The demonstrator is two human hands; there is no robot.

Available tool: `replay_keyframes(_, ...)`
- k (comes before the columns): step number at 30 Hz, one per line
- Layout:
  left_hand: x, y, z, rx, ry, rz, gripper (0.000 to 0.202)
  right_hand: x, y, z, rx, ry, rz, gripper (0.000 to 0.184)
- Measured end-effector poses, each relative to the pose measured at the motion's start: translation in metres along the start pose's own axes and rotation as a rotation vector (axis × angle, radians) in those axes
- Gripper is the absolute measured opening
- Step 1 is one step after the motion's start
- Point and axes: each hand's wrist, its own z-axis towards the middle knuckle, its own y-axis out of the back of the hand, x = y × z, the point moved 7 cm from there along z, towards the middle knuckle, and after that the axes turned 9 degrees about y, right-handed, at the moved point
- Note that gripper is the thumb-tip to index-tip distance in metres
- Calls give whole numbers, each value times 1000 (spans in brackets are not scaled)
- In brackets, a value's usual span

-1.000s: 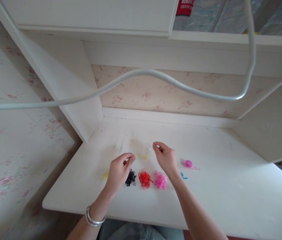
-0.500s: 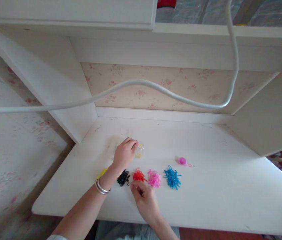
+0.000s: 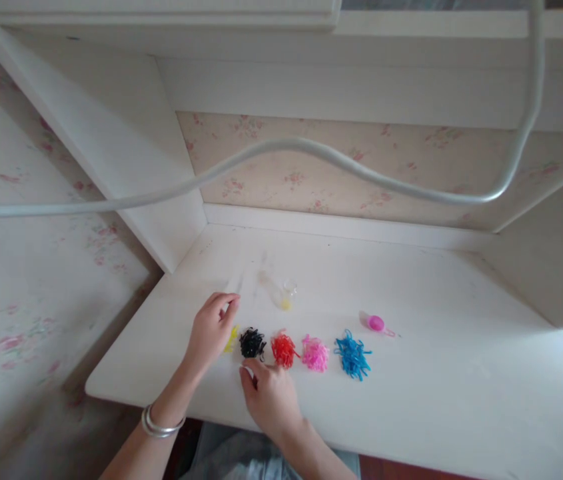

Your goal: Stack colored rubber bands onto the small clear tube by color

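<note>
My left hand (image 3: 212, 330) is raised above the desk near the yellow pile (image 3: 232, 339), its thumb and fingertips close together. Anything between them is too small to make out. My right hand (image 3: 272, 397) rests in front of the black pile (image 3: 252, 344) and the red pile (image 3: 284, 349), with thumb and forefinger pinched; what they hold, if anything, is hidden. These piles look like small loom bands. To their right lie a pink pile (image 3: 315, 354) and a blue pile (image 3: 353, 355). A small clear cup (image 3: 290, 289) with yellow at its bottom stands behind them.
A round pink item (image 3: 376, 323) with a small loop lies at the right. A thick white cable (image 3: 301, 144) hangs across the view. White side panels and a back ledge (image 3: 341, 223) border the desk (image 3: 436, 393), whose front left corner is rounded.
My left hand has drawn back from the clear cup toward the yellow pile. My right hand has shifted left, nearer the black pile. The camera view has also moved a little.
</note>
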Motion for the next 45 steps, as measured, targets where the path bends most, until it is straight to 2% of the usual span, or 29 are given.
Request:
replay_keyframes(5,89,28,-55,7,221,146,29,20,-7,23,103,24,-225,25)
replay_keyframes(8,114,32,-81,31,281,213,27,32,-17,37,153,62,-260,23)
replay_keyframes(11,114,27,-91,49,300,333,24,38,-29,48,201,104,-280,22)
replay_keyframes(15,100,21,-88,54,309,478,23,40,-35,55,210,129,-292,23)
replay_keyframes(19,94,19,-83,53,285,503,22,37,-32,53,208,109,-295,24)
replay_keyframes(23,103,22,-81,-18,270,458,24,33,-21,50,172,68,-266,23)
replay_keyframes(26,112,25,-81,-82,261,393,27,27,-8,50,101,21,-146,28)
replay_keyframes(30,123,28,-79,-150,300,343,29,14,16,53,-49,-17,201,30)
replay_keyframes(35,123,30,-78,-204,313,342,28,-17,64,57,-265,-146,570,36)
replay_keyframes(38,123,30,-77,-219,319,336,27,-37,96,59,-421,-193,648,40)
replay_keyframes(40,125,30,-77,-218,322,334,28,-49,111,61,-498,-225,659,44)
replay_keyframes(45,127,32,-77,-236,293,288,27,-69,120,67,-572,-255,642,50)
